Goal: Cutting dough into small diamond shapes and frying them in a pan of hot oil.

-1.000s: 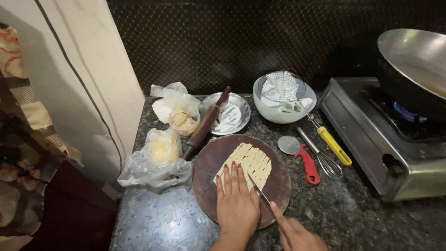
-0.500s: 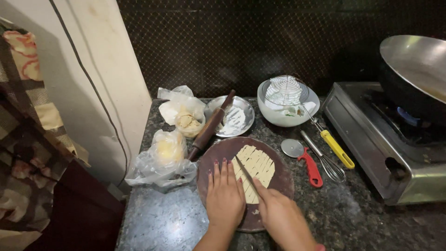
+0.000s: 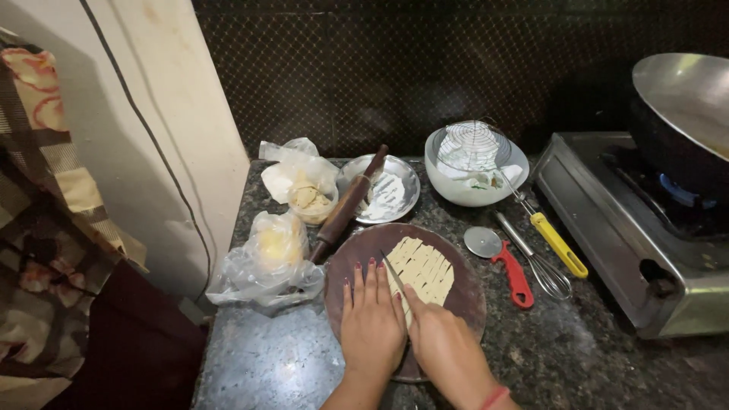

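A round dark board [image 3: 457,301] lies on the speckled counter with a flat sheet of pale dough [image 3: 422,271] on it, scored into strips. My left hand [image 3: 371,324] lies flat on the board's left half, fingers together, touching the dough's left edge. My right hand [image 3: 440,343] grips a thin knife [image 3: 395,275] whose blade points up and left across the dough's left side.
A rolling pin [image 3: 349,203] leans on a steel plate [image 3: 395,193]. Two plastic bags with dough [image 3: 269,254] [image 3: 304,186] sit at left. A white bowl [image 3: 474,167], a red-handled wheel cutter [image 3: 501,258], a whisk [image 3: 541,269] and a yellow-handled skimmer [image 3: 554,243] lie right. A stove [image 3: 623,220] with a wok [image 3: 683,99] stands far right.
Both hands have slid up the board toward the dough. The knife blade has moved from the dough's lower right edge to its left side.
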